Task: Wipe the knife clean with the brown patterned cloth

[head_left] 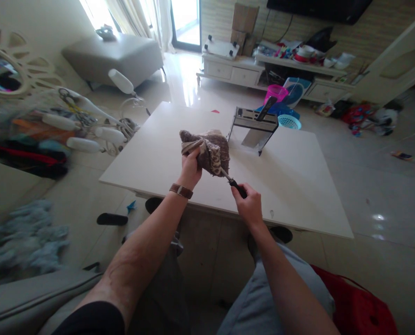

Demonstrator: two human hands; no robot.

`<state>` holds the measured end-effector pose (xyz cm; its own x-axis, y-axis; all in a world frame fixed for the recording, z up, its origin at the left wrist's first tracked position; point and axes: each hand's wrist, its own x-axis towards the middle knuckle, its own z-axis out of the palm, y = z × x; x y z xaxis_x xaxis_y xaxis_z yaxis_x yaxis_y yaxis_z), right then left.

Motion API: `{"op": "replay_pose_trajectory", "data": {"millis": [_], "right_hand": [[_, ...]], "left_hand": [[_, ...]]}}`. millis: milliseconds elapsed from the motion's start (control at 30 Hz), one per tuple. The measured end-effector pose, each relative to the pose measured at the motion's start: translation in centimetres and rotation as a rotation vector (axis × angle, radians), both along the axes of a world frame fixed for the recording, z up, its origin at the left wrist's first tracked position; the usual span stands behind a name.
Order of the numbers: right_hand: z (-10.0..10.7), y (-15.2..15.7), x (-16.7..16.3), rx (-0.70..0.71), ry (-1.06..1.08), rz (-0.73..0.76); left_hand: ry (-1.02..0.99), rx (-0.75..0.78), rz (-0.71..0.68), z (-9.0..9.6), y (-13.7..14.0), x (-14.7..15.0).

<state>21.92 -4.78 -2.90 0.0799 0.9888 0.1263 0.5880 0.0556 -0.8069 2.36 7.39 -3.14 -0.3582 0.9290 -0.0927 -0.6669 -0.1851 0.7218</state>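
A nubby brown cloth point(223, 145) with a cream-patterned band bunched in thick folds above the near half of a smooth white table point(151, 153), wrapped around the far end of a black-handled utensil point(238, 188) whose narrow metal shank ran into the fabric; the rest of it was hidden. Behind stood a boxy metal knife rack point(252, 120) with a slotted top, a black-handled knife point(266, 109) slanting up out of it and a broad, pale blade visible below. The left hand point(191, 168), a brown strap point(181, 190) at its wrist, was closed on the cloth, thumb laid over the folds. The right hand point(249, 204) was curled around the utensil's black handle, fingers wrapped and forefinger reaching toward the shank. Both hands worked just inside the table's near edge, the forearms crossing it from below. The rack sat near the far edge, just beyond the cloth, while the widest stretch of white surface opened to the right, toward a sharp corner. Past the far edge, a pink basket point(276, 94) and a light-blue basket point(289, 122) showed.
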Motion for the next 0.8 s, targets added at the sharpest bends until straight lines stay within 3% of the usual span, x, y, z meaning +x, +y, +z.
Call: {"op": "replay_pose_trajectory", "data": {"millis": [400, 500, 700, 800], "right_hand": [[0.9, 0.4, 2.6, -0.006, -0.139, -0.049], [0.6, 0.4, 3.1, -0.011, -0.046, -0.110], [0.2, 1.0, 3.1, -0.005, 0.224, -0.194], [0.1, 1.2, 2.5, -0.028, 0.298, -0.194]], "left_hand": [[0.012, -0.030, 0.344, -0.1, 1.2, -2.5], [0.011, -0.034, 0.264, 0.3, 1.1, -2.4], [-0.006, -0.006, -0.058, 0.9, 0.1, -0.7], [-0.008, -0.052, -0.153, 1.1, -0.6, 0.6]]}}
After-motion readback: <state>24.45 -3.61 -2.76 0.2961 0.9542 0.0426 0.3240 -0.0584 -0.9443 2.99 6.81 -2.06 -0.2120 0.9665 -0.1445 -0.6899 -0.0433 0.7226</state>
